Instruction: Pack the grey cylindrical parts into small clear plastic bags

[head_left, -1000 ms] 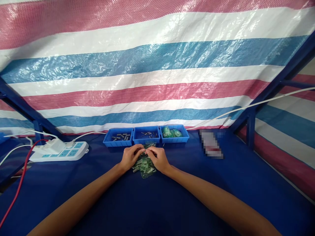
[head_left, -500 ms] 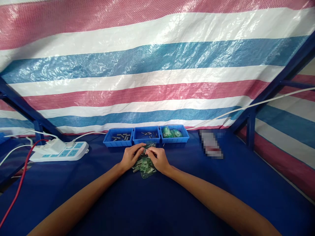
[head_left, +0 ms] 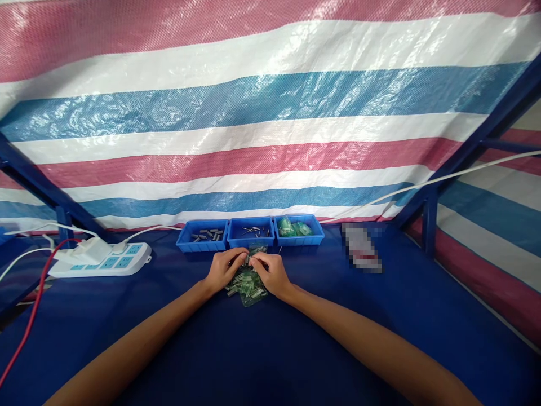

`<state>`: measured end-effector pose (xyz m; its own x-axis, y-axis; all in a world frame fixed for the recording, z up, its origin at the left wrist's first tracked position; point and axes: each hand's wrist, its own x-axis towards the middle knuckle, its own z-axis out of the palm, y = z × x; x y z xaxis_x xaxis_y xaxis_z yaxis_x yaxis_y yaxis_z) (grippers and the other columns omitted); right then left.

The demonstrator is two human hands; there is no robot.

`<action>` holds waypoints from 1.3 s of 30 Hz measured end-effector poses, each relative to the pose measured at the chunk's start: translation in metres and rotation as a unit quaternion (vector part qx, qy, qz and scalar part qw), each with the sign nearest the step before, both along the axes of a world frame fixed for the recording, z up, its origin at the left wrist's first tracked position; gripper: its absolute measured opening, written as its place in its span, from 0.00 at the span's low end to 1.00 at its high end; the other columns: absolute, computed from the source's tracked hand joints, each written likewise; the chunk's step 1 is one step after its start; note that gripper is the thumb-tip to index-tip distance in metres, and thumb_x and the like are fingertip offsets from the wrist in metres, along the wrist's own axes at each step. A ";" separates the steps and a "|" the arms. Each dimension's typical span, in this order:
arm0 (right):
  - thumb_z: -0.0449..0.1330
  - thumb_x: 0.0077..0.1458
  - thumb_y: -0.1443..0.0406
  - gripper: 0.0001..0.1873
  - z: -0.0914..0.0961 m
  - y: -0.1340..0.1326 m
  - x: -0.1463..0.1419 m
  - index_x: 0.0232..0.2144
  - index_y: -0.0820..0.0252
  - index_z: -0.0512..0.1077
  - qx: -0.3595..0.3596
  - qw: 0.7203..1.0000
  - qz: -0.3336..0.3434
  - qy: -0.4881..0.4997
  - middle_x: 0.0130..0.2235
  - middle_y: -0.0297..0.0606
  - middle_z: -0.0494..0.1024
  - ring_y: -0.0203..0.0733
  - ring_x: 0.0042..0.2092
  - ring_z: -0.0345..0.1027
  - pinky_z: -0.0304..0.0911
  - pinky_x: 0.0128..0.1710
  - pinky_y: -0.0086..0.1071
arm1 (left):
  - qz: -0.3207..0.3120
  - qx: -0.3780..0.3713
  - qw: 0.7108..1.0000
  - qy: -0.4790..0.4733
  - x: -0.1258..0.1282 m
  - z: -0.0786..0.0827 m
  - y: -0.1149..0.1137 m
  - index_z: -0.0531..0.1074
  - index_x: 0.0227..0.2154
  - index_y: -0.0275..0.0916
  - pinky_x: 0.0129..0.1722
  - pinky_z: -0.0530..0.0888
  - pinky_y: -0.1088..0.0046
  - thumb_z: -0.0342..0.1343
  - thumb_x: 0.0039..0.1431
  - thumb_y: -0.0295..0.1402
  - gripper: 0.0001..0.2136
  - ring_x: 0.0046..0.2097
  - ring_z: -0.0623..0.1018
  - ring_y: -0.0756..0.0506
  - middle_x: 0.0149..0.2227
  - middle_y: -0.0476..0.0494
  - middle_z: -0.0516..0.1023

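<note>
In the head view, a greenish see-through plastic bag point(head_left: 252, 287) lies on the blue table, with small silvery metal pieces in and around it. My left hand point(head_left: 225, 267) is closed in a pinch at the bag's upper left. From the other side my right hand point(head_left: 273, 274) pinches at the upper right, its thumb close to the left fingertips. Both sets of fingertips appear to grip the plastic, though a small piece between them is too fine to make out. A bit of the bag shows beyond the fingers.
Behind the hands stand three blue bins: one with grey cylinders point(head_left: 202, 243), one with thin metal pins point(head_left: 250, 241), one with green bags point(head_left: 296, 228). A white power strip point(head_left: 101, 264) with cables sits left. A blurred flat object point(head_left: 361, 248) lies right. Striped sheeting point(head_left: 270, 129) hangs behind.
My hands stay pinched at the bag, with hardly any movement. The whole view has shifted very slightly.
</note>
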<state>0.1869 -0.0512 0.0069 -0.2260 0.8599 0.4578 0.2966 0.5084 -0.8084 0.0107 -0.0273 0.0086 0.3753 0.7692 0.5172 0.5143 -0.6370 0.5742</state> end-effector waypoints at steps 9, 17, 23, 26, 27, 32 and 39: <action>0.50 0.58 0.64 0.15 -0.001 0.001 -0.001 0.24 0.63 0.70 -0.005 1.000 0.007 -0.019 0.20 0.31 0.64 0.32 0.22 0.54 0.48 0.24 0.27 | -0.010 -0.015 1.000 0.007 0.002 0.003 0.000 0.73 0.38 0.36 0.31 0.69 0.80 0.46 0.64 0.36 0.12 0.29 0.75 0.51 0.30 0.47 0.77; 0.50 0.59 0.65 0.14 0.000 0.001 -0.001 0.25 0.64 0.71 0.006 1.000 0.001 -0.009 0.21 0.31 0.65 0.32 0.23 0.56 0.50 0.25 0.26 | -0.013 -0.020 1.000 0.001 0.001 0.004 -0.002 0.72 0.36 0.36 0.30 0.67 0.80 0.45 0.64 0.37 0.13 0.27 0.73 0.52 0.26 0.49 0.75; 0.50 0.59 0.66 0.15 0.001 0.000 -0.001 0.26 0.64 0.71 0.023 1.000 -0.003 0.002 0.22 0.32 0.67 0.31 0.23 0.57 0.51 0.26 0.26 | -0.027 -0.033 0.999 -0.011 0.000 0.002 -0.001 0.71 0.37 0.36 0.29 0.66 0.80 0.46 0.64 0.36 0.11 0.26 0.72 0.52 0.25 0.49 0.73; 0.49 0.60 0.65 0.15 0.001 0.000 -0.001 0.26 0.64 0.72 0.028 1.000 -0.004 -0.001 0.21 0.31 0.66 0.31 0.23 0.57 0.50 0.26 0.26 | -0.034 -0.035 0.999 -0.012 0.000 0.002 -0.001 0.71 0.36 0.35 0.29 0.66 0.80 0.46 0.64 0.35 0.11 0.27 0.72 0.52 0.25 0.49 0.73; 0.49 0.60 0.65 0.15 0.001 0.000 -0.001 0.26 0.64 0.72 0.029 1.000 -0.005 -0.001 0.21 0.31 0.65 0.31 0.23 0.56 0.50 0.26 0.26 | -0.036 -0.034 0.999 -0.011 0.000 0.002 -0.001 0.71 0.35 0.35 0.30 0.66 0.80 0.46 0.64 0.35 0.11 0.27 0.72 0.52 0.26 0.49 0.74; 0.49 0.60 0.64 0.16 0.001 0.000 -0.001 0.26 0.64 0.72 0.031 0.999 -0.005 -0.001 0.21 0.32 0.66 0.32 0.23 0.57 0.50 0.25 0.26 | -0.063 -0.013 0.998 0.001 0.000 0.001 0.000 0.72 0.31 0.35 0.31 0.67 0.79 0.45 0.64 0.35 0.13 0.28 0.72 0.51 0.26 0.47 0.74; 0.50 0.60 0.64 0.16 0.001 -0.001 -0.001 0.27 0.64 0.72 0.039 0.999 -0.009 0.016 0.22 0.33 0.69 0.32 0.23 0.59 0.52 0.27 0.26 | -0.059 -0.002 0.998 0.001 0.000 0.002 -0.001 0.72 0.34 0.36 0.32 0.68 0.79 0.44 0.65 0.34 0.12 0.30 0.74 0.51 0.28 0.47 0.75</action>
<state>0.1857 -0.0524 0.0079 -0.1952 0.8252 0.5301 0.2806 0.5649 -0.7760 0.0111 -0.0288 0.0104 0.4646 0.7212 0.5139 0.4366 -0.6914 0.5756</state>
